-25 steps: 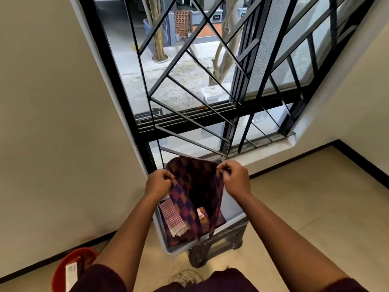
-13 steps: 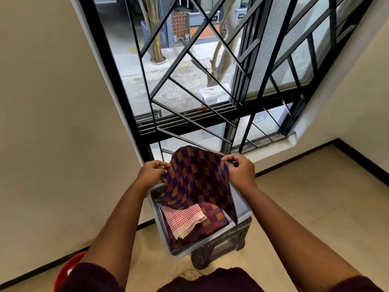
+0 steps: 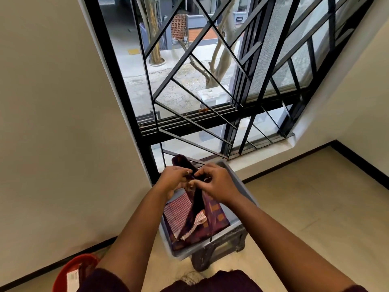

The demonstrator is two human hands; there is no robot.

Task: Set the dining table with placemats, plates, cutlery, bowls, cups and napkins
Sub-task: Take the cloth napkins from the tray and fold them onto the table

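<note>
1. Left hand (image 3: 175, 179) above the far end of the grey plastic rectangular tub (image 3: 242, 187), fingers curled and pinching the top edge of the dark purple-and-orange checked cloth (image 3: 196, 204).
2. Right hand (image 3: 215, 184) just beside the left one over the same tub, thumb and fingers clamped on that same top edge, fingertips of the two hands nearly meeting.
3. Checked cloth gathered into a narrow fold between the hands, hanging down into the tub, with one rounded end sticking up past the tub's far rim.
4. Red-and-white gingham fabric (image 3: 177, 213) lying in the tub's left half, partly under the hanging cloth.
5. More dark checked fabric (image 3: 219, 218) flat in the tub's right half, beneath the gingham piece.
6. Tub resting on a dark grey plastic stool (image 3: 219, 247), itself on the beige floor.
7. Red round plastic bucket (image 3: 73, 268) with a white label, on the floor to the left of the tub and nearer the camera.
8. Black metal window grille (image 3: 189, 85) directly behind the tub, cream wall to the tub's left.
</note>
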